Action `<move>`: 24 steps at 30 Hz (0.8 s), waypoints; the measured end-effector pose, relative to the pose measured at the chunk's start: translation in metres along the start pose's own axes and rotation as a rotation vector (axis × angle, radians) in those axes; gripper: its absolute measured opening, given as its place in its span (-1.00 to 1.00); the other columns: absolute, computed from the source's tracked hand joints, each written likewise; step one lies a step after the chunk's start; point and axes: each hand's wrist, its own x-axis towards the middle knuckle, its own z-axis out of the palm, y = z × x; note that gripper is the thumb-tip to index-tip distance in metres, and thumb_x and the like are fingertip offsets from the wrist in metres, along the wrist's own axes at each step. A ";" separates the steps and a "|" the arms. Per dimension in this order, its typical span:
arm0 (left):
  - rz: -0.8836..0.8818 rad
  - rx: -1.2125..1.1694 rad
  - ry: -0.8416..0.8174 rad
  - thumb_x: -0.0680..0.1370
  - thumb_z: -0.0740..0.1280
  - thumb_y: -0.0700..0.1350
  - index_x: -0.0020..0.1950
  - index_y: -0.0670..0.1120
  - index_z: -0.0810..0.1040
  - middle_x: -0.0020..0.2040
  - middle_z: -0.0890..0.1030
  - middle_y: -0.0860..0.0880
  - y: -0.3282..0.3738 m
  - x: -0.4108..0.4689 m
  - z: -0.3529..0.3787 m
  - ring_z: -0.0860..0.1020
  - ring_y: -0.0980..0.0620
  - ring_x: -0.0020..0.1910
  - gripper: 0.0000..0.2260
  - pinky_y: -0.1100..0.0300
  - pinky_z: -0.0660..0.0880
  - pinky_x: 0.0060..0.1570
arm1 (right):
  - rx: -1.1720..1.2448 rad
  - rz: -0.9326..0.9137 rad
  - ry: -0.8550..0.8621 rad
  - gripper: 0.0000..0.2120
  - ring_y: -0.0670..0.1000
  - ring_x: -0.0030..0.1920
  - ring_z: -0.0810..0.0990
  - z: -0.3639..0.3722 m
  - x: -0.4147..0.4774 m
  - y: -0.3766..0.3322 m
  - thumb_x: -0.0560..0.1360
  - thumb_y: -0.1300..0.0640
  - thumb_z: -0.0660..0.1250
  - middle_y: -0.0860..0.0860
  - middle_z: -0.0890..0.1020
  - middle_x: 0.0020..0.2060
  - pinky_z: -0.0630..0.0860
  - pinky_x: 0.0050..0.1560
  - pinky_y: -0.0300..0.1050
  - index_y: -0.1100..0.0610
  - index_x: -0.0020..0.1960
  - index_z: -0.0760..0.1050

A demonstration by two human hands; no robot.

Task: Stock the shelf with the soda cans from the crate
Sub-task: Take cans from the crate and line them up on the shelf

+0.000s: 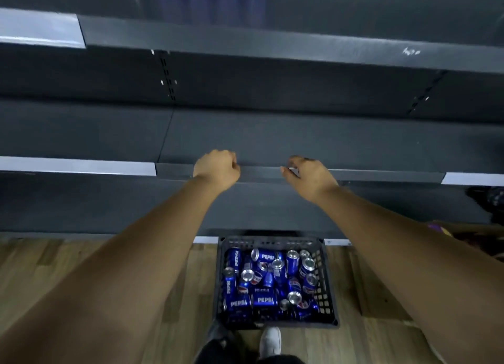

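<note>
The left hand [216, 167] is clenched and the right hand [309, 176] loosely curled, both empty, at the shelf's [272, 137] front edge. Pepsi cans [266, 257] should be lifted from the crate [325, 295] and stood upright.

Both bare arms stretched forward, well apart. Left hand [216, 170] curled into empty fist, knuckles up. Right hand [311, 176] palm down, fingers loosely bent, empty.

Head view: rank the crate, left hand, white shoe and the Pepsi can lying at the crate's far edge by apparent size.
1. crate
2. left hand
3. white shoe
4. Pepsi can
Hand over shoe is unsure: different depths.
</note>
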 end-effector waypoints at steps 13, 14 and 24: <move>-0.042 -0.045 -0.237 0.54 0.15 -0.20 0.07 -0.13 0.56 0.07 0.60 -0.13 -0.037 -0.007 0.100 0.53 -0.16 0.04 -0.78 0.16 0.40 -0.09 | 0.036 0.098 -0.218 -0.59 0.18 0.07 0.54 0.101 0.002 0.036 0.62 -0.08 0.10 0.19 0.56 0.08 0.39 -0.10 -0.13 0.23 0.23 0.39; -0.047 -0.037 -0.253 0.54 0.16 -0.19 0.07 -0.13 0.56 0.07 0.60 -0.14 -0.040 -0.007 0.107 0.53 -0.16 0.04 -0.78 0.16 0.39 -0.10 | 0.040 0.108 -0.236 -0.60 0.18 0.06 0.54 0.110 0.001 0.039 0.62 -0.09 0.10 0.19 0.56 0.07 0.36 -0.11 -0.13 0.23 0.21 0.40; -0.177 0.019 -0.417 0.60 0.12 -0.21 0.08 -0.21 0.51 0.03 0.57 -0.19 -0.066 -0.019 0.192 0.50 -0.09 -0.10 -0.80 0.16 0.42 -0.16 | 0.037 0.138 -0.410 -0.64 0.12 -0.11 0.56 0.190 0.001 0.064 0.62 -0.07 0.08 0.19 0.59 0.01 0.43 -0.17 -0.11 0.17 0.20 0.41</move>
